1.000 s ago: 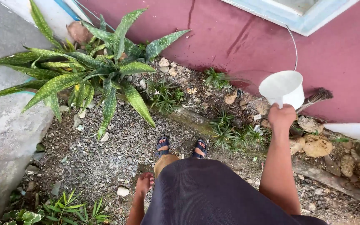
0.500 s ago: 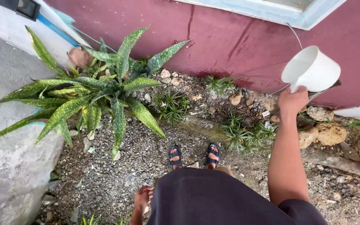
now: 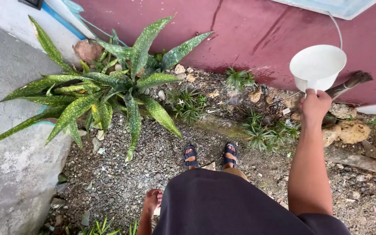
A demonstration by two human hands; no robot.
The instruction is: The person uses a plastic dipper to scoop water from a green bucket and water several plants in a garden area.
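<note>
My right hand grips the handle of a white plastic dipper, held out level over the bed at the foot of a maroon wall, its open mouth facing me. My left hand hangs by my side at the bottom, fingers loosely curled, holding nothing. A big spotted aloe-like plant spreads at the left. Small grassy tufts grow below the dipper, others near the aloe. My feet in dark sandals stand on gravel.
A grey concrete slab rises on the left. The maroon wall shows wet streaks. Pale stones and a wooden plank lie at the right, and a broom head rests against the wall.
The dipper has tipped back from a tilted, pouring angle to level. My view shifted slightly right and down; my feet stayed put.
</note>
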